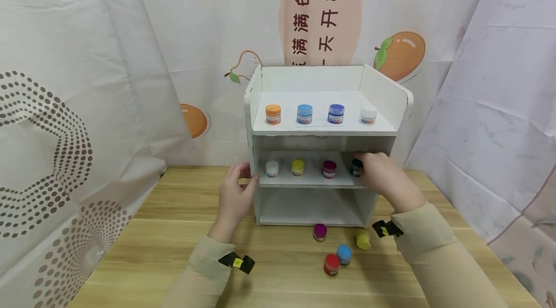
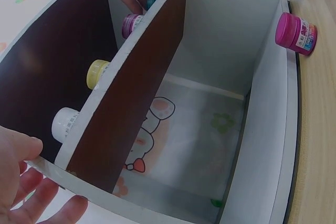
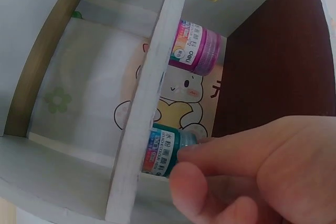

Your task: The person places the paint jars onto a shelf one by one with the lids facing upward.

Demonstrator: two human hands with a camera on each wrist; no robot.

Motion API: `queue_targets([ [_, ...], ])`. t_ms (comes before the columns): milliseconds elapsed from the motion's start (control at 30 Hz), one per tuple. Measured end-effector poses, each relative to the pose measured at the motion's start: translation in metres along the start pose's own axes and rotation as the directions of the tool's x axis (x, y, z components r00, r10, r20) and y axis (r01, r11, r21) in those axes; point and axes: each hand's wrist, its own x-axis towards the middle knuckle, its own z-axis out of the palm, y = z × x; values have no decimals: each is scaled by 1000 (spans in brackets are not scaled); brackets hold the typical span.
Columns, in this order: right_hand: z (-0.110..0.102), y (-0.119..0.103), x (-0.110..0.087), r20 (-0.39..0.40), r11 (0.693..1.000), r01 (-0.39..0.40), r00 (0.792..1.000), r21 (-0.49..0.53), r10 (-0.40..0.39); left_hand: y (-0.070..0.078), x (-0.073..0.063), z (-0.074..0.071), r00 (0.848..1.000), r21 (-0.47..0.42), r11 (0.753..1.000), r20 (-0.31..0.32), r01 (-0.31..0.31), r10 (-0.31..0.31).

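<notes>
My right hand (image 1: 384, 177) reaches into the right end of the white shelf's (image 1: 330, 133) middle tier. There its fingers pinch the lid of a dark green paint jar (image 3: 165, 150), which stands on the board. My left hand (image 1: 236, 192) grips the front edge of the shelf's left side panel, thumb inside and fingers outside. Along the same tier stand a white jar (image 1: 272, 169), a yellow jar (image 1: 298, 167) and a magenta jar (image 1: 329, 169). Part of the green jar is hidden by the right hand in the head view.
On the top tier stand an orange jar (image 1: 273, 114), a light blue jar (image 1: 304, 114), a dark blue jar (image 1: 336, 113) and a white-lidded jar (image 1: 368, 115). Before the shelf, the wooden table (image 1: 173, 231) bears purple (image 1: 320, 232), yellow (image 1: 363, 240), blue (image 1: 344, 254) and red jars (image 1: 331, 264).
</notes>
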Motion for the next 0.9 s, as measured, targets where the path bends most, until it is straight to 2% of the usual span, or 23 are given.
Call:
queue_targets([
  [400, -14, -5, -17, -123, 1000, 9, 992, 3, -9, 2, 0, -1, 1000, -11, 1000, 6, 14, -14],
  [567, -10, -11, -27, -251, 998, 66, 966, 10, -62, 2, 0, -2, 1000, 1, 1000, -3, 4, -4],
  [667, -6, -15, -32, -296, 995, 98, 951, 33, -84, 1, 0, -2, 1000, 4, 1000, -4, -1, 1],
  [800, -1, -19, -38, -312, 984, 164, 941, 76, -133, 1, 0, -1, 1000, 2, 1000, -4, -3, 3],
  [900, 4, -21, -42, -292, 966, 231, 937, 115, -190, 1, 0, 0, 1000, 2, 1000, -4, -3, 3],
])
